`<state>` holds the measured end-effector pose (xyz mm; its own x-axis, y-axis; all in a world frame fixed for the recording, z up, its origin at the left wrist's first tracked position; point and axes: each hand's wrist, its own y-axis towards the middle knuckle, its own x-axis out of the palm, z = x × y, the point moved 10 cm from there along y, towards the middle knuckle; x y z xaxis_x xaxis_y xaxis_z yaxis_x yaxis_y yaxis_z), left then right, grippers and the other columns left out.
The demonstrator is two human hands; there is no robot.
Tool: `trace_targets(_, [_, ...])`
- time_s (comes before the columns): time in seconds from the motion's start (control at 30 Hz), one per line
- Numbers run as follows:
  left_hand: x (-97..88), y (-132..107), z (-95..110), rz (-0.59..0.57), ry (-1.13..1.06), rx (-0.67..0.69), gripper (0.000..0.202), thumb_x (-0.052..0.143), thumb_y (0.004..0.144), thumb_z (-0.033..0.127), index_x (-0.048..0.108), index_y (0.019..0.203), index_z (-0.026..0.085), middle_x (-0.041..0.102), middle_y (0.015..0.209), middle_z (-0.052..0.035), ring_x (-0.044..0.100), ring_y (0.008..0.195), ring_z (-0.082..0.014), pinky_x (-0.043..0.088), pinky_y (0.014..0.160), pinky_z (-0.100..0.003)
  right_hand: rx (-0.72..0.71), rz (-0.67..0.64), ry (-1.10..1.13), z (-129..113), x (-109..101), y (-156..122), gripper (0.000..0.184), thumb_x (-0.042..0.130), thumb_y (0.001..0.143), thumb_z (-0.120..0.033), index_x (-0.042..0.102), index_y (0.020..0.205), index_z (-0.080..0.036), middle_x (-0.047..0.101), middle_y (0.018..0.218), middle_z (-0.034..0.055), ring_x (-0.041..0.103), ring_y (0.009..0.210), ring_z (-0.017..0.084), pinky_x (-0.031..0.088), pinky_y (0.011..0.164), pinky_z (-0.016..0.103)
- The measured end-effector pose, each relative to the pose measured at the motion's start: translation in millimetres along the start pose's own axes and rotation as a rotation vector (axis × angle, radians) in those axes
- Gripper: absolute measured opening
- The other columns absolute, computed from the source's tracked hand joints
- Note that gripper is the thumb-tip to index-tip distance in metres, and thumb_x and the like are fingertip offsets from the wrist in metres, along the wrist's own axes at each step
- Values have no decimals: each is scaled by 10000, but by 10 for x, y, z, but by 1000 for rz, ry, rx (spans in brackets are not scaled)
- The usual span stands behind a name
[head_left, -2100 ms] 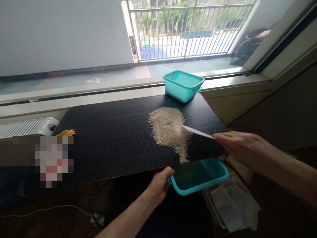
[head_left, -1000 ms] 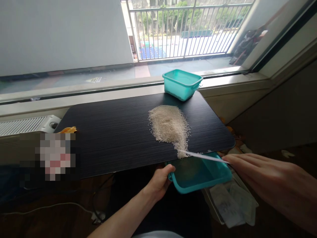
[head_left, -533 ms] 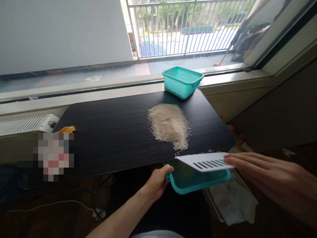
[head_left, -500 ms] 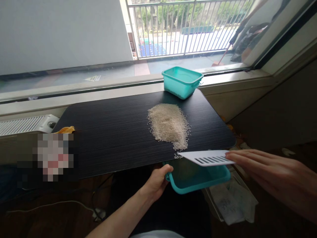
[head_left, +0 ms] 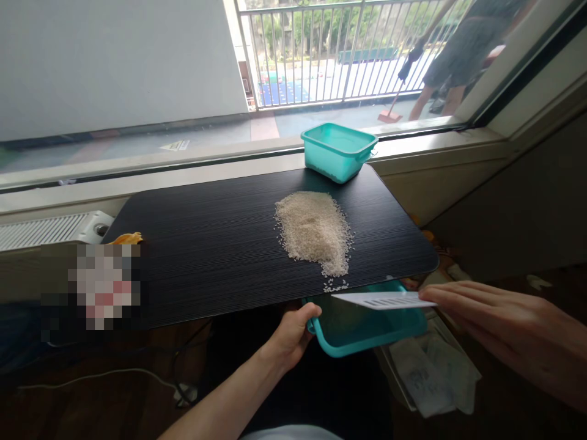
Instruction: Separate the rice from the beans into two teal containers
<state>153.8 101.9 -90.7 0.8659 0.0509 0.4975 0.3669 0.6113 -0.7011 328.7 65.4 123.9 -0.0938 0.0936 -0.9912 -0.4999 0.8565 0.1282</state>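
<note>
A heap of white rice (head_left: pixel 314 231) lies on the black table (head_left: pixel 215 244), with a few loose grains at the front edge. My left hand (head_left: pixel 291 335) is closed on the left rim of a teal tub (head_left: pixel 367 333), held just below that edge. My right hand (head_left: pixel 499 333) pinches a flat white slotted plate (head_left: pixel 383 299) that hovers over the tub, nearly level. Some rice lies inside the tub.
A second teal tub (head_left: pixel 338 151) stands at the table's far edge by the window sill. White paper or bags (head_left: pixel 431 376) lie on the floor under my right hand. A radiator (head_left: pixel 50 229) is at left. A person stands outside on the balcony (head_left: pixel 452 55).
The white plate swept rice off the front edge into the tub, then lifted and tilted flat over the tub. The heap now ends short of the edge. A person came into view outside.
</note>
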Motion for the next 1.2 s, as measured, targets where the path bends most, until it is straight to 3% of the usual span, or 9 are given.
trace_targets(0.17, [-5,-6,22,-2,5,17,138,628,571,108,618,707,129,597,607,11,511,527,-81,443,540,-208,81,31,13,28,-34,78,307,407,812,-200,521,1091,-260,648,1030,18,610,917,142,508,751,200])
trace_targets(0.6, [-11,-27,79,-46,5,53,264,614,581,109,639,842,144,673,800,-32,592,647,-131,479,629,-260,-20,-10,95,-206,-57,366,288,390,807,-162,545,1040,-227,661,971,17,625,845,152,511,698,223])
trace_targets(0.9, [-160,-72,118,-4,10,51,211,625,580,120,631,790,128,653,743,-27,568,610,-117,460,597,-247,-33,8,67,-221,-94,422,273,370,803,-151,556,986,-230,675,901,16,634,773,141,512,626,210])
trace_targets(1.0, [-168,-73,112,2,14,42,174,629,580,133,618,753,129,628,695,-11,547,582,-105,449,586,-242,18,46,50,-15,-160,406,254,392,825,-231,541,1028,-262,669,923,5,630,775,129,497,631,195])
trace_targets(1.07, [-153,-62,102,-10,23,37,171,622,588,140,608,758,131,609,677,-2,532,572,-101,446,583,-245,130,58,11,258,-200,458,254,375,844,-306,550,1024,-265,665,935,12,627,765,136,485,635,213])
trace_targets(1.2, [-156,-28,65,-6,42,21,142,611,604,146,584,743,136,553,610,19,500,543,-92,436,570,-244,421,-48,-152,885,-148,769,365,288,878,-365,579,1041,-216,656,989,69,615,824,187,439,654,276])
